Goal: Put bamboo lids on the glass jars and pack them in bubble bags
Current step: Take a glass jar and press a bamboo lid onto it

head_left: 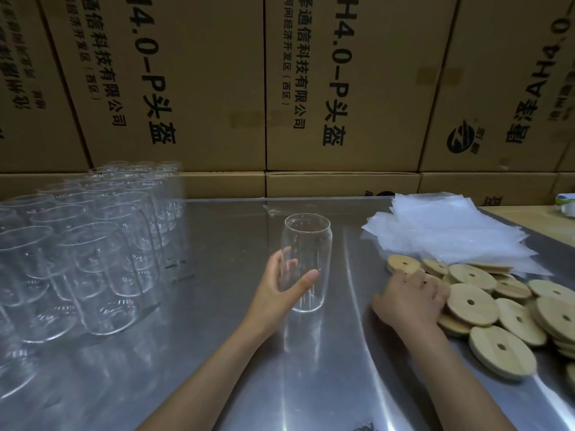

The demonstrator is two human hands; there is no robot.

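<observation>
Holding one glass jar (306, 262) upright on the steel desk (217, 337) — left hand (280, 284) grip wrapped round its lower half. Right hand (410, 298) grip curled on the bamboo lids (497, 309) pile; bubble bags (441, 231) just behind, spare jars (87, 237) far left.

The left hand (281, 284) reaches toward twelve o'clock on a bare forearm, thumb and fingers curled round a glass jar (306, 262). At three o'clock from it, the right hand (410, 298) lies knuckles up, fingers bent over the bamboo lids (473, 303).
</observation>
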